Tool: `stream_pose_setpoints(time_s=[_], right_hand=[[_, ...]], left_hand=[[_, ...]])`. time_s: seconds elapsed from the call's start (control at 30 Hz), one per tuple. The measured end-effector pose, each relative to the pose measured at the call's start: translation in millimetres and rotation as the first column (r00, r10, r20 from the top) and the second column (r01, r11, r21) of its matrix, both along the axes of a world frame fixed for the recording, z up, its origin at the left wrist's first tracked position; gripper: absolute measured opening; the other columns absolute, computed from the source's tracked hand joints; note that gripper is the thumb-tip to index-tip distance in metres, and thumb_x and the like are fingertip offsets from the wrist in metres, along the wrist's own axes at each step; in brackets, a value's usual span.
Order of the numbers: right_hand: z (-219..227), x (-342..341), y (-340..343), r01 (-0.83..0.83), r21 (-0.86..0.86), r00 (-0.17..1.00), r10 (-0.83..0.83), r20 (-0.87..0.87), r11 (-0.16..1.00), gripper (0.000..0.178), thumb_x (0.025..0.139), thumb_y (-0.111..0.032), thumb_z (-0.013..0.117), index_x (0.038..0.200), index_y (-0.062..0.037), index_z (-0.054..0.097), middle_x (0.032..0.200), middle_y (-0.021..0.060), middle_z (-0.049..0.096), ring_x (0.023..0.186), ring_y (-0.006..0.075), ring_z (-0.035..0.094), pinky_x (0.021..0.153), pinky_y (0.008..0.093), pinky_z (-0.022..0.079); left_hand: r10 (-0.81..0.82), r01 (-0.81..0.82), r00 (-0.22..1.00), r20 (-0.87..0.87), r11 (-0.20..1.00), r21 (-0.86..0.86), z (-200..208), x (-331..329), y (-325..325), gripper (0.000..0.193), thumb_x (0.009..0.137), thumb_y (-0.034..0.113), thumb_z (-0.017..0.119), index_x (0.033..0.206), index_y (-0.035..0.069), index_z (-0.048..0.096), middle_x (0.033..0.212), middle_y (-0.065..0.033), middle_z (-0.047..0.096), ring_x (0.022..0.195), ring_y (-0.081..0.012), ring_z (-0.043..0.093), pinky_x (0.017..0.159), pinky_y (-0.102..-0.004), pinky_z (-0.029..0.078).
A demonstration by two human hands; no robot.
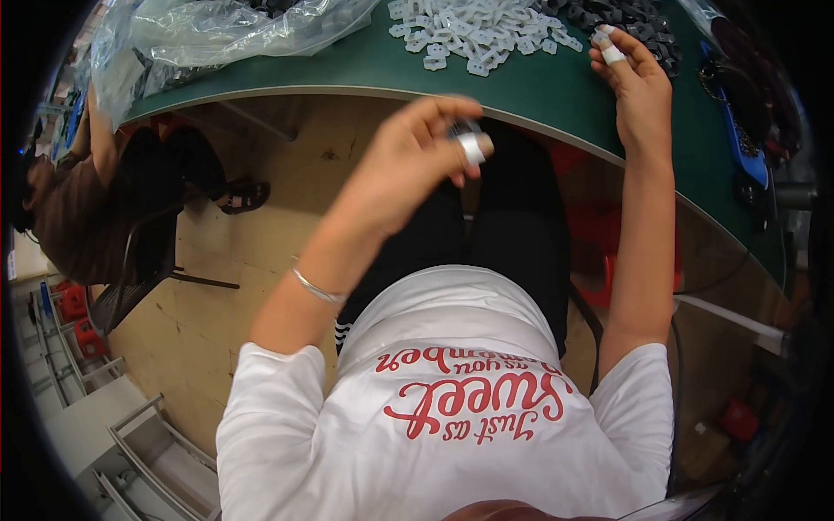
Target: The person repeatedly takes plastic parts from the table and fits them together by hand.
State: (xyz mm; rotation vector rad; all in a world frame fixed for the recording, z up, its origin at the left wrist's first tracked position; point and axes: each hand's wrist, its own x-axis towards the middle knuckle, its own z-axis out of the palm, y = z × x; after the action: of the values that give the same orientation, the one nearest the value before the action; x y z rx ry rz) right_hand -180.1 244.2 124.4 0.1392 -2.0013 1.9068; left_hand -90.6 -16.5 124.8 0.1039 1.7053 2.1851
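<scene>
My left hand [408, 161] is held up in front of the table edge, slightly blurred. Its fingers are curled round a small dark plastic piece [464, 128], and white tape wraps the thumb. Farther right, my right hand [641, 87] is raised over the green tabletop beside a pile of dark plastic parts [660, 42]. Its thumb and fingertips are pinched together, with white tape on one of them. Whatever may sit between those tips is too small to name. Left of that hand spreads a heap of small white plastic parts [473, 33].
Clear plastic bags [234, 30] with dark contents lie at the table's far left. A blue tray [745, 148] holding dark things sits at the right. The curved green table [347, 74] ends just ahead of my lap. Another person [74, 213] sits at the left.
</scene>
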Motion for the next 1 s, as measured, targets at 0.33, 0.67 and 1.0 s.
stream_pose_setpoints(time_s=[0.33,0.67,1.0], right_hand=[[-49.4,147.8,-54.2,-0.269,-0.226,0.854,0.34,0.395,0.936,0.024,0.089,-0.003,0.06,0.113,0.0001,0.061,0.096,0.0032,0.063,0.078,0.0073,0.055,0.07,0.0221,0.048],[-89.1,172.0,-65.7,-0.116,-0.382,0.765,0.328,0.555,0.917,0.012,0.089,-0.002,0.058,0.101,0.0,0.06,0.094,0.0048,0.063,0.08,0.0089,0.059,0.068,0.0211,0.048],[-107.3,172.8,-79.6,-0.058,-0.04,0.879,0.07,0.471,0.997,0.011,0.084,0.0,0.063,0.096,-0.0008,0.061,0.095,0.0017,0.059,0.077,0.0067,0.054,0.064,0.02,0.045]], left_hand=[[-0.073,0.046,0.964,0.256,0.993,0.112,-82.3,59.4,19.4,0.041,0.086,-0.004,0.056,0.127,-0.001,0.05,0.101,-0.0065,0.06,0.089,-0.0115,0.061,0.081,-0.0252,0.051],[-0.008,0.011,0.972,0.233,1.0,-0.01,-98.3,74.0,26.7,0.042,0.086,-0.005,0.057,0.127,-0.001,0.051,0.103,-0.0056,0.06,0.093,-0.0106,0.061,0.083,-0.0224,0.049],[0.082,-0.131,0.942,0.325,0.982,0.133,-96.8,78.9,33.4,0.038,0.088,-0.006,0.055,0.125,-0.005,0.049,0.112,-0.0124,0.06,0.101,-0.0167,0.061,0.092,-0.0276,0.05]])
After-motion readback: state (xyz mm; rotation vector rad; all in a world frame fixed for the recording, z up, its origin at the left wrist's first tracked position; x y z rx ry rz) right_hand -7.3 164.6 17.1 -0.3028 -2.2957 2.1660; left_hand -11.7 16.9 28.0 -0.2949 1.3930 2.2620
